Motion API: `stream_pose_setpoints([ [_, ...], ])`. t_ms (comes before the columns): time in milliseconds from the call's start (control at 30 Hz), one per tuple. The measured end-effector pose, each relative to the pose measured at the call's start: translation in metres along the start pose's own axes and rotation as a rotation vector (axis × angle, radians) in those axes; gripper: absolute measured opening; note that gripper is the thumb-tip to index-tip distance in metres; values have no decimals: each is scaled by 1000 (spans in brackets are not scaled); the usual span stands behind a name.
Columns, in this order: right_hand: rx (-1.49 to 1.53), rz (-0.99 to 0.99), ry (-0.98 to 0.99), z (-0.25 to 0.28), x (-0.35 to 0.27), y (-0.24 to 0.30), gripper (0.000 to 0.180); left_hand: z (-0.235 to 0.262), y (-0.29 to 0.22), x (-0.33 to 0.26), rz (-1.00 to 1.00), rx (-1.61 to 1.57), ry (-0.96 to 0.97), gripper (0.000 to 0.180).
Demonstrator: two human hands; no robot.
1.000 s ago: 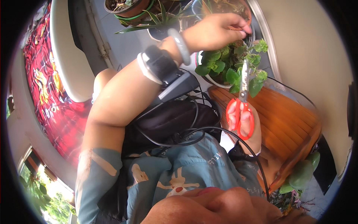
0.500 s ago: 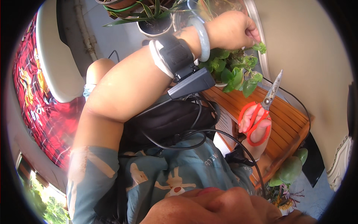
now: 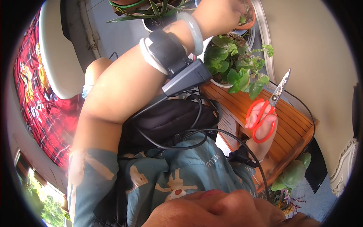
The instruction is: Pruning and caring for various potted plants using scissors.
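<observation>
Stretched toward the top edge, my left hand (image 3: 223, 17) has its fingers curled beside a terracotta pot (image 3: 250, 20). A bit of green shows under the fingertips; I cannot tell whether it is held or grows in the pot. Below that hand, a leafy green plant (image 3: 234, 62) fills a white pot (image 3: 219, 82) on a slatted wooden stool (image 3: 289, 119). My right hand (image 3: 264, 123), above the stool, has its fingers in the red loops of scissors (image 3: 275, 99). Their blades are together, pointing up and right, away from the plant's leaves.
A spiky plant (image 3: 163, 11) in a white pot stands at the top. Black cables (image 3: 196, 132) loop across my lap and toward my right wrist. A beige panel (image 3: 314, 56) rises on the right. Another succulent (image 3: 293, 174) is below the stool, and a red plaid cloth (image 3: 41, 117) lies left.
My left hand has moved up from a shoot of the leafy plant to the terracotta pot, uncovering more of the plant. The scissors have shifted slightly right and up.
</observation>
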State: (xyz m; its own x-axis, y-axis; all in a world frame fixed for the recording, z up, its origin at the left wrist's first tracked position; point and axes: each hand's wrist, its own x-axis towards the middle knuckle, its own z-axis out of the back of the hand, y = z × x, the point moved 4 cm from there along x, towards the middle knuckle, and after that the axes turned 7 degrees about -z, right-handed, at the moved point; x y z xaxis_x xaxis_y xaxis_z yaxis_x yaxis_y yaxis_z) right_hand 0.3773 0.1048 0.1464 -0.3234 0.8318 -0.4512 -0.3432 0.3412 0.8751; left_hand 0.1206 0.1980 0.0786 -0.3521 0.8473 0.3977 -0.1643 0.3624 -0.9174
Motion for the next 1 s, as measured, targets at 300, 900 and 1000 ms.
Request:
stream_pose_setpoints([
  [300,-133,-32,-166,14,-8,3,40,-31,-8,-9,134,-89,562,32],
  [900,-1324,189,-451,7,55,43,51,-43,-22,-12,22,-297,622,54],
  [1000,-1178,13,-500,5,61,45,63,-43,-23,-12,-48,-295,627,56],
])
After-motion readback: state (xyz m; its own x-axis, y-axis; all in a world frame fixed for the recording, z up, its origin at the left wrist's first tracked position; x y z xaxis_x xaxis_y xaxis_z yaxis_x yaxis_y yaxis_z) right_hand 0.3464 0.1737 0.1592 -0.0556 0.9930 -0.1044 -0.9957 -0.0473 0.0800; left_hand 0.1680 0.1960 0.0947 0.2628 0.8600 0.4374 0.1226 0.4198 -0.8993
